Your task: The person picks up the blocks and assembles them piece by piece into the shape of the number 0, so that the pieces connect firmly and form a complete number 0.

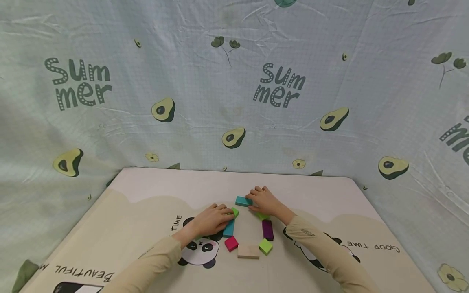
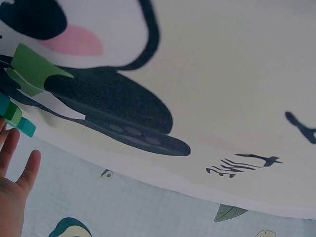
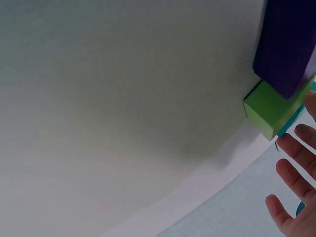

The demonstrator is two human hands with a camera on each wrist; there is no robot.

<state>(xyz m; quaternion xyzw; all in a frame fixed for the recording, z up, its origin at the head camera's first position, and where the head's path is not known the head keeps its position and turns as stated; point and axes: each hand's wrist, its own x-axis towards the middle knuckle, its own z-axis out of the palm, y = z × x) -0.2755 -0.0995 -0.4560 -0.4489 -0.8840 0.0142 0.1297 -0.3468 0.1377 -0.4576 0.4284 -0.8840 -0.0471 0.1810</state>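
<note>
Small coloured blocks form a ring on the table. At its far side lies a teal block (image 1: 242, 201); the right hand (image 1: 265, 202) pinches its right end between thumb and forefinger, the other fingers spread. Under that hand sits a green block (image 1: 263, 216), partly covered, beside a purple block (image 1: 268, 230). On the left, the left hand (image 1: 213, 220) reaches over a blue block (image 1: 229, 229), its fingertips touching another green block (image 1: 235, 212). Loosely extended left-hand fingers (image 2: 30, 170) show in the left wrist view, with blocks at the edge.
Nearer the person lie a red block (image 1: 231, 243), a plain wooden block (image 1: 248, 251) and a light green block (image 1: 265, 246). The table (image 1: 293, 191) bears printed pandas and lettering. A patterned curtain (image 1: 205, 89) hangs behind its far edge.
</note>
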